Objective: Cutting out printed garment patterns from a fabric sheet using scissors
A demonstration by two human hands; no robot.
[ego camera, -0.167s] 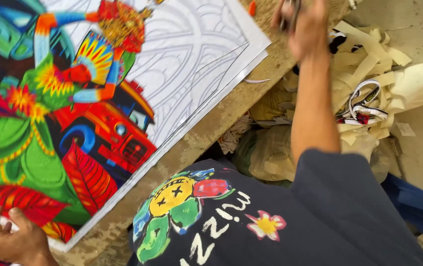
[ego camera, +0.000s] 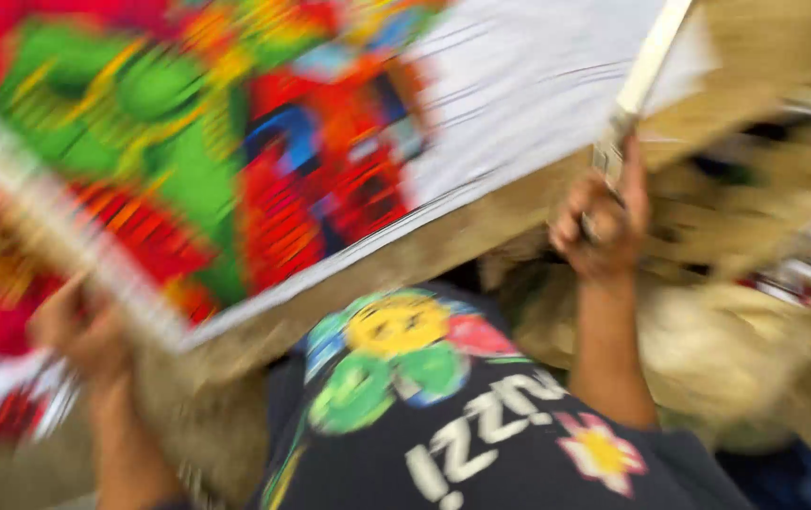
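Painting step: the right hand [ego camera: 602,225] is closed around a pale flat-handled brush [ego camera: 640,87] over the half-coloured printed sheet [ego camera: 330,161]; the left hand [ego camera: 79,326] grips the sheet's near corner on the wooden board [ego camera: 396,260]. Next calls for steady placement.

Matt paper, the painted sheet [ego camera: 264,151], thick with flat colour, bare white towards the right hand [ego camera: 604,227]. Rough raw wood along the board edge [ego camera: 396,264] between both hands. Pale smooth wood, the brush handle [ego camera: 646,71]. Soft printed cloth, the dark shirt [ego camera: 443,416].
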